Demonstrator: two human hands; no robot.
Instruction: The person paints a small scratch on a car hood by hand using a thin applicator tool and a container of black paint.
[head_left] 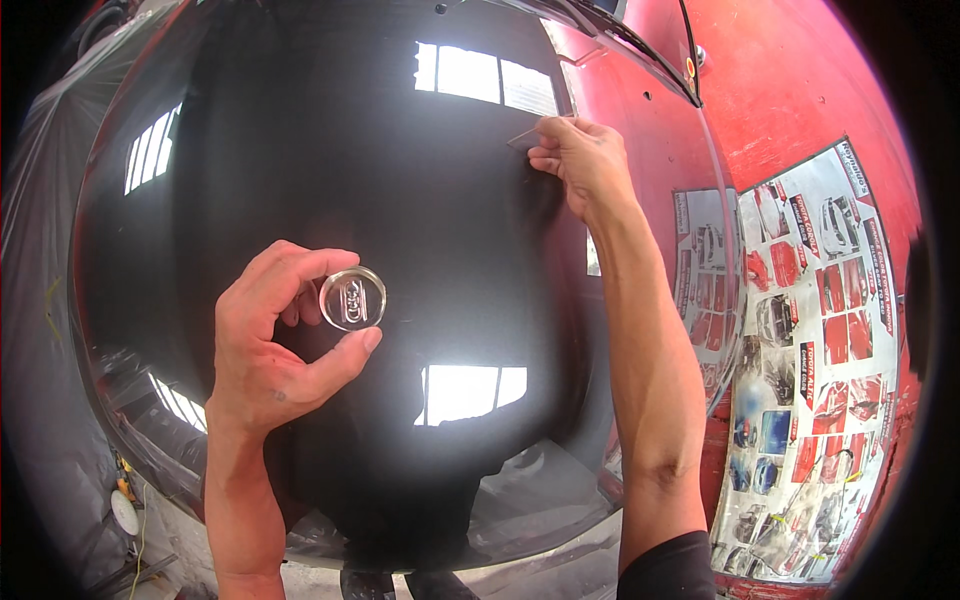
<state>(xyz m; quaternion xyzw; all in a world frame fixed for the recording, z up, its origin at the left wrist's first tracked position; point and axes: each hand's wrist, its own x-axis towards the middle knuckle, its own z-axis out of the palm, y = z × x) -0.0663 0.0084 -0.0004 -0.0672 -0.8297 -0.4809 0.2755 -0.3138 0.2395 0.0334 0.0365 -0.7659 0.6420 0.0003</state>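
disc (352, 298) held at left, thin strip (521, 134) pinched at right, over a black car hood (300, 200)

the left hand (262, 340) has its thumb and forefinger closed on opposite sides of the disc's rim, forefinger at the top and thumb at the bottom. the other fingers curl in behind, partly hidden. the disc is clear and round, with pale raised-looking shapes inside it, and the dark hood shows through. it sits left of the middle of the view; whether it touches the hood i cannot tell.

farther up and to the right, the right hand (585, 160) grips the thin strip between thumb and fingertips, the rest of its fingers bent. the strip juts out toward the left, too small to make out fully. a black sleeve (668, 570) covers that arm near the lower edge. the two hands are well apart.

the hood is glossy and carries bright window reflections (470, 75) near the top, at the left and lower down. translucent plastic sheeting (55, 260) hangs along the left. on the right, a poster (815, 350) with rows of car and part pictures lies against a red surface (800, 90).
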